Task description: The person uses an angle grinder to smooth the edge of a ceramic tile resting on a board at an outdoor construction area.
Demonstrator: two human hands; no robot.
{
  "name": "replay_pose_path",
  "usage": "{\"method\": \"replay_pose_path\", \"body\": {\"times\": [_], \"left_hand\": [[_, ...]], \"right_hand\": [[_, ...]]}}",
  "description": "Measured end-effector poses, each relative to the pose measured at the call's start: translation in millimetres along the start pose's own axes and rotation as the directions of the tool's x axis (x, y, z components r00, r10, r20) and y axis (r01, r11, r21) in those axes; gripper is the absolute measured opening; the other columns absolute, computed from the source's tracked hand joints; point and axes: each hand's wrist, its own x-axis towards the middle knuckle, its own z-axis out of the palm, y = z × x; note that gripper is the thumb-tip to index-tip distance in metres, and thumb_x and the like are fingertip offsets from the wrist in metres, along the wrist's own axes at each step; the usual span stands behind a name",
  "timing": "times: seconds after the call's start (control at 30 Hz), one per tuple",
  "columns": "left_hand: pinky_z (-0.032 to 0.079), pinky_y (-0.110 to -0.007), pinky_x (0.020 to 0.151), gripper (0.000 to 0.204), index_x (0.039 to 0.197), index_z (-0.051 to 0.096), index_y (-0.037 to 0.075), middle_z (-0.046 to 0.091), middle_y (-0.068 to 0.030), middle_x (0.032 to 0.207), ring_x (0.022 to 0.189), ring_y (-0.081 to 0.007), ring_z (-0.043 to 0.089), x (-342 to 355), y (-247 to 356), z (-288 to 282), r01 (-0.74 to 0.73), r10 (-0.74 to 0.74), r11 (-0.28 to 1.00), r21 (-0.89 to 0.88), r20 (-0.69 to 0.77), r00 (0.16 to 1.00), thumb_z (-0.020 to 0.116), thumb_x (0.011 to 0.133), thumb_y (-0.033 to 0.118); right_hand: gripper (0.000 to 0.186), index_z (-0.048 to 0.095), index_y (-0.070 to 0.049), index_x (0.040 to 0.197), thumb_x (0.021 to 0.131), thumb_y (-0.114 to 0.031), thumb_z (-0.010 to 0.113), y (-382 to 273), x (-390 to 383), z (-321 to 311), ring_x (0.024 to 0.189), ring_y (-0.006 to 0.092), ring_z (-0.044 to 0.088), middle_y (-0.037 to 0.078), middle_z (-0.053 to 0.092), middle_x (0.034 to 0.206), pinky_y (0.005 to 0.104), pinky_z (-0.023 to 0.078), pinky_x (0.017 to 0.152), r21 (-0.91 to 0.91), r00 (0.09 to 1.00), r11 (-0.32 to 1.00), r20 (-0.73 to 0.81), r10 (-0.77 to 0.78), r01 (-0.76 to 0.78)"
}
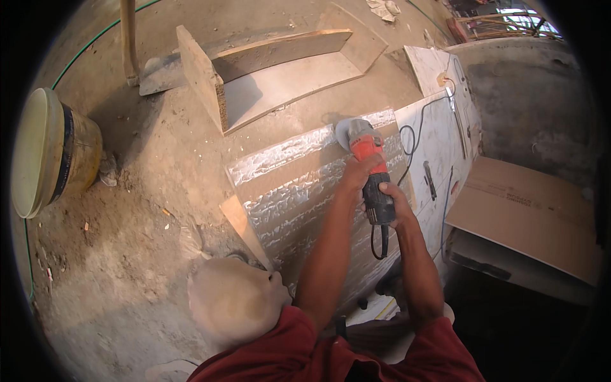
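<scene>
Grinder (369, 167) lengthwise, disc pointing away

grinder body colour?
Orange-red body, dark rear handle; head view.

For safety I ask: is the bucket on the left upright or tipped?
Upright: the bucket stands on the dusty ground, its round lid facing up.

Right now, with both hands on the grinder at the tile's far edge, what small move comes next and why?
Probably draw the angle grinder slowly back toward the body along the tile: its disc sits at the far edge, left hand and right hand both grip it.
</scene>
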Motion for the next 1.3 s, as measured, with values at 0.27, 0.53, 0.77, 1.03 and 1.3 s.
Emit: {"method": "replay_pose_path", "body": {"times": [0.27, 0.53, 0.77, 1.03, 1.3], "left_hand": [[0.053, -0.032, 0.061, 0.027, 0.1, 0.065, 0.001, 0.066, -0.007, 0.085, 0.068, -0.0161, 0.064, -1, 5, 20, -0.051, 0.059, 0.998, 0.048, -0.172, 0.983, 0.072, 0.083, 0.021], [0.052, -0.032, 0.06, 0.03, 0.099, 0.066, -0.003, 0.066, -0.0084, 0.086, 0.069, -0.0166, 0.065, 8, 1, 20, -0.006, 0.007, 1.0, 0.002, -0.256, 0.967, 0.072, 0.082, 0.021], [0.051, -0.031, 0.059, 0.024, 0.096, 0.067, -0.001, 0.066, -0.0064, 0.084, 0.067, -0.015, 0.063, 9, -2, 23, -0.062, 0.049, 0.997, -0.046, -0.25, 0.967, 0.072, 0.083, 0.019], [0.052, -0.032, 0.06, 0.032, 0.101, 0.066, -0.003, 0.067, -0.0083, 0.087, 0.07, -0.0162, 0.065, 8, -3, 19, -0.055, 0.04, 0.997, -0.048, -0.257, 0.966, 0.073, 0.083, 0.022], [0.054, -0.032, 0.06, 0.033, 0.102, 0.064, -0.003, 0.066, -0.0085, 0.086, 0.071, -0.0175, 0.066, 18, -6, 17, -0.056, 0.033, 0.993, -0.108, -0.201, 0.979, 0.072, 0.084, 0.024]], "right_hand": [[0.081, 0.031, -0.008, 0.151, 0.079, -0.011, 0.07, -24, -15, 28, 0.088, 0.0191, 0.063, 0.012, 0.059, 0.111, 0.0344, 0.055, 0.065, -0.524, 0.946, 0.848, -0.225, -0.233, 0.084], [0.085, 0.027, -0.008, 0.155, 0.081, -0.012, 0.07, -36, -12, 30, 0.088, 0.0154, 0.061, 0.008, 0.062, 0.113, 0.0294, 0.052, 0.072, -0.531, 0.952, 0.845, -0.227, -0.207, 0.057], [0.084, 0.027, -0.004, 0.154, 0.082, -0.013, 0.07, -33, -10, 24, 0.091, 0.0139, 0.061, 0.007, 0.063, 0.112, 0.0283, 0.05, 0.077, -0.555, 0.948, 0.828, -0.219, -0.231, 0.074], [0.084, 0.029, -0.003, 0.154, 0.082, -0.013, 0.07, -35, -7, 24, 0.092, 0.0135, 0.061, 0.008, 0.063, 0.111, 0.0274, 0.05, 0.079, -0.6, 0.954, 0.798, -0.203, -0.222, 0.058], [0.085, 0.028, -0.002, 0.154, 0.081, -0.012, 0.07, -40, -8, 31, 0.091, 0.0137, 0.061, 0.008, 0.063, 0.111, 0.0271, 0.05, 0.078, -0.659, 0.941, 0.749, -0.205, -0.269, 0.071]]}}
